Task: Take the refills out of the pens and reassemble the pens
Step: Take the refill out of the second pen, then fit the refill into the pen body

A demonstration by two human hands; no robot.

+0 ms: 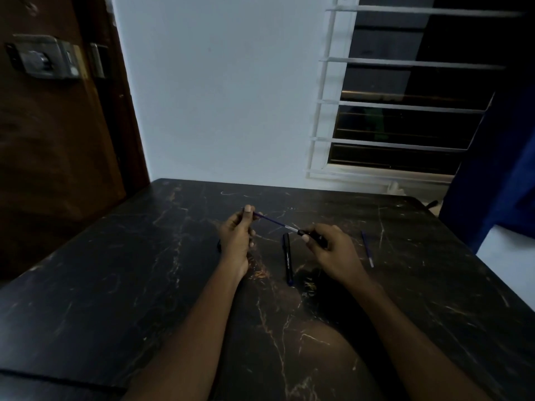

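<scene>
Over the middle of the dark marble table (pixel 144 285), my left hand (pixel 237 235) pinches the far end of a thin blue refill (pixel 275 222). The refill's other end sits in the mouth of a black pen barrel (pixel 314 235), which my right hand (pixel 333 250) grips. Between my hands a whole black pen (pixel 288 259) lies on the table, pointing toward me. A loose blue refill (pixel 367 248) rests on the table to the right of my right hand. A small dark piece (pixel 219 246) shows beside my left wrist, partly hidden.
A brown door (pixel 58 140) with a metal lock stands at the left. Behind the table are a white wall and a barred window (pixel 405 111). A blue curtain (pixel 498 183) hangs at the right edge.
</scene>
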